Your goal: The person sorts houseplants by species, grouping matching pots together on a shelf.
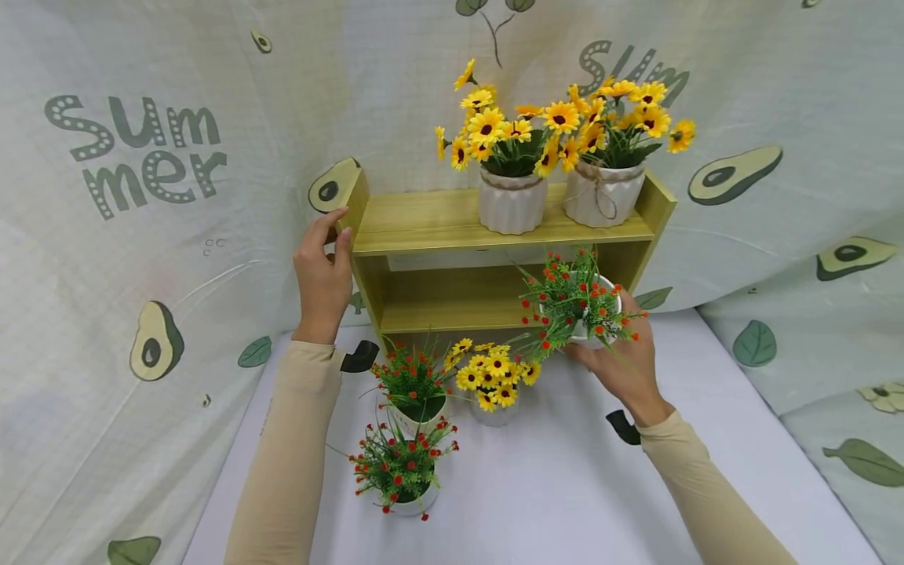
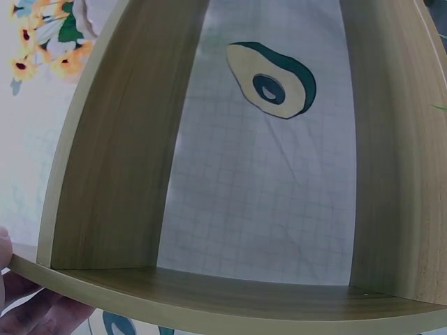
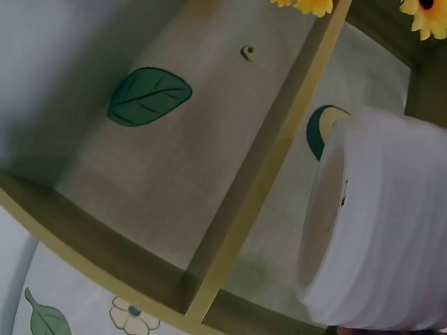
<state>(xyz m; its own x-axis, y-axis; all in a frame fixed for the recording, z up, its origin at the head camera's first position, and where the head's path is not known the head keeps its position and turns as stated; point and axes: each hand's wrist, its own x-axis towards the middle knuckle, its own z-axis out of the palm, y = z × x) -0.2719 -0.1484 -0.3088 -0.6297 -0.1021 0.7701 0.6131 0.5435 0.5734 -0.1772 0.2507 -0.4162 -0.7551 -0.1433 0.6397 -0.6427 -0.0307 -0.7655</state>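
Cloth backdrop [image 1: 395,47], x1, printed with avocados and leaves. Tabletop [image 1: 537,486], x1, white. Wooden shelf [image 1: 417,220], x1, standing at the back.

Beige sleeves, x2: left sleeve [image 1: 286,455] reaches forward to the shelf's left end; right sleeve [image 1: 706,486] angles inward from the lower right.

Potted plants, x6: yellow x3, red x3.
- Upper shelf board, right half, x2 yellow: left sunflower pot [image 1: 513,204], right sunflower pot [image 1: 606,196] with a twine bow.
- Tabletop in front of the shelf, x3: yellow daisy pot [image 1: 494,380]; far red-flower pot [image 1: 417,392] just left of it; near red-flower pot [image 1: 402,471] closer to the wearer.
- In hand, x1: raised red-flower pot [image 1: 582,310], white, in front of the lower tier toward its right end.

Hands, x2. Right hand [image 1: 628,357]: wrist bent inward, fingers curled round the raised pot from its right and below. Left hand [image 1: 323,271]: upright at the shelf's left side panel, fingers loosely bent and relaxed against its edge, thumb apart from the index.

Black wrist pieces, x2: left [image 1: 360,357], right [image 1: 623,428].
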